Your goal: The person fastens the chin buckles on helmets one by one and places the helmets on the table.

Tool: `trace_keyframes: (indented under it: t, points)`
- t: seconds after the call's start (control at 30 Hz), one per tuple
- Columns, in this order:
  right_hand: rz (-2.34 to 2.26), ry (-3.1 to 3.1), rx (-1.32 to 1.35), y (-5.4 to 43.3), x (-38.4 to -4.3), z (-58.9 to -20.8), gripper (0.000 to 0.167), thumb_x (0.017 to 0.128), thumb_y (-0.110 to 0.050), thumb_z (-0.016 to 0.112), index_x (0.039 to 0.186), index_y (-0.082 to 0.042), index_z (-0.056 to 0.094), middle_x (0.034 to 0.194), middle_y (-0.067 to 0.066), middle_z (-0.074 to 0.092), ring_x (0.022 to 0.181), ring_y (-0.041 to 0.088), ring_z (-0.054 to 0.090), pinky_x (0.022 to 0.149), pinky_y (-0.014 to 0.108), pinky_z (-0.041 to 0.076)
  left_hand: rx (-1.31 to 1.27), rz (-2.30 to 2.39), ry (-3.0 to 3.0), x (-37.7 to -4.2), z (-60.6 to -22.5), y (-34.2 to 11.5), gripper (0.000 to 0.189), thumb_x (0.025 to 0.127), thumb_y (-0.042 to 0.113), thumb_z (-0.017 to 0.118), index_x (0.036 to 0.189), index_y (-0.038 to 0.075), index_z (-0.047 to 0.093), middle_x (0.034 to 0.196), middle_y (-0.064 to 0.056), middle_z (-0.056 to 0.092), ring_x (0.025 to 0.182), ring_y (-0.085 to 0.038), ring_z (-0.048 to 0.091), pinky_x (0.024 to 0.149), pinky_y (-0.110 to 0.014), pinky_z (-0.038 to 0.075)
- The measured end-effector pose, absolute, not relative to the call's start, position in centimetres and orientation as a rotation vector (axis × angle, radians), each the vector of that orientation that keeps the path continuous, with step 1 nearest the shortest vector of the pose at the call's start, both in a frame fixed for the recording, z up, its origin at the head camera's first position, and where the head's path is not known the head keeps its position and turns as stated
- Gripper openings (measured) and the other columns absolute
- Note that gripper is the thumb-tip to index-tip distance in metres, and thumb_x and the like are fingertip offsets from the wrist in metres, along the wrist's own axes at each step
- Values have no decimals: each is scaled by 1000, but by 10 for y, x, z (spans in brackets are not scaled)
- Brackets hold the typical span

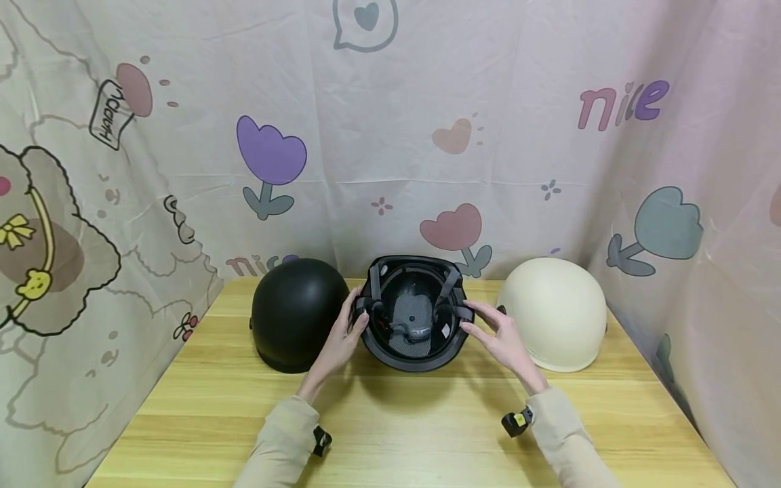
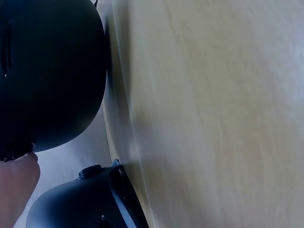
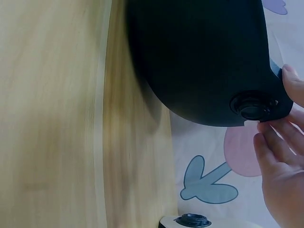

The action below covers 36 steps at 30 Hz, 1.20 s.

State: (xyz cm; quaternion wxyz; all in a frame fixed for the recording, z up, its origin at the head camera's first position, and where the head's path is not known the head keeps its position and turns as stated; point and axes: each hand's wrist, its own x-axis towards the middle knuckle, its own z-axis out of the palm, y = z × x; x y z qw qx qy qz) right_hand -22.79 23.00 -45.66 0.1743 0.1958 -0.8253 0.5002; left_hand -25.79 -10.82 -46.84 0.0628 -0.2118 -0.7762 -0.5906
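Between my two hands is a black helmet [image 1: 415,315] whose padded inside and grey straps face the head camera. My left hand [image 1: 339,337] grips its left side, thumb at the rim and fingers behind. On the other side, my right hand [image 1: 504,339] holds the right edge between thumb and fingers. In the right wrist view the fingertips meet the shell [image 3: 204,57] beside a round black knob [image 3: 251,108]. A shadow falls on the table below the helmet. From the left wrist, only the dark outer shell [image 2: 47,71] and part of the hand show.
A second black helmet [image 1: 299,315] stands dome up on the left, close to my left hand. On the right stands a cream helmet [image 1: 555,315], also dome up. All are near the back edge of the wooden table [image 1: 415,440], before a printed curtain [image 1: 378,102].
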Motion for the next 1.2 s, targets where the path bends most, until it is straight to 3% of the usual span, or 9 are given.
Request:
trace_keyframes:
  t: [0.27, 0.4, 0.5, 0.63, 0.73, 0.9, 1.07, 1.2]
  points:
    - [1539, -2331, 611, 230, -228, -454, 49, 92, -5, 72, 138, 2, 58, 142, 24, 58, 133, 44, 52, 111, 22, 42, -608, -1788, -2332, -260, -468, -113, 58, 109, 17, 43, 161, 9, 19, 167, -17, 22, 154, -34, 24, 121, -52, 23]
    - [1556, -2342, 608, 230, -228, -455, 50, 92, -6, 72, 139, 1, 58, 143, 23, 57, 134, 43, 52, 111, 25, 43, -592, -1777, -2323, -260, -469, -115, 57, 109, 17, 44, 161, 8, 22, 166, -18, 25, 153, -34, 28, 120, -52, 25]
    - [1550, -2354, 596, 230, -227, -455, 50, 92, -7, 73, 138, 1, 58, 143, 23, 58, 134, 42, 52, 111, 25, 43, -575, -1771, -2322, -260, -469, -116, 56, 108, 18, 45, 160, 9, 25, 165, -19, 27, 152, -33, 30, 120, -44, 28]
    - [1544, -2362, 590, 228, -227, -455, 50, 91, -8, 73, 138, 1, 58, 143, 24, 58, 134, 42, 53, 109, 17, 42, -552, -1789, -2325, -259, -468, -117, 55, 108, 20, 46, 160, 11, 27, 165, -17, 29, 152, -31, 31, 117, -25, 30]
    - [1522, -2377, 586, 227, -226, -455, 49, 92, -9, 73, 137, 1, 59, 142, 24, 58, 133, 42, 53, 111, 24, 43, -527, -1815, -2333, -257, -466, -118, 55, 109, 22, 45, 159, 10, 28, 165, -17, 30, 151, -30, 32, 116, -24, 31]
    - [1488, -2395, 590, 226, -227, -458, 47, 92, -8, 72, 137, 1, 59, 142, 24, 58, 133, 41, 54, 112, 41, 41, -502, -1858, -2339, -254, -465, -120, 56, 109, 24, 44, 159, 5, 27, 164, -20, 29, 151, -32, 31, 119, -42, 30]
    - [1477, -2393, 599, 224, -226, -459, 45, 92, -6, 72, 135, 1, 60, 140, 25, 59, 132, 41, 55, 110, 17, 41, -506, -1865, -2328, -254, -466, -121, 56, 109, 23, 44, 158, 2, 27, 163, -21, 32, 150, -32, 33, 118, -43, 31]
    - [1474, -2396, 602, 223, -227, -461, 45, 92, -7, 72, 135, 1, 61, 140, 25, 60, 132, 42, 55, 105, 6, 36, -508, -1859, -2318, -254, -466, -122, 56, 109, 24, 45, 158, 3, 29, 162, -20, 34, 149, -31, 35, 116, -31, 34]
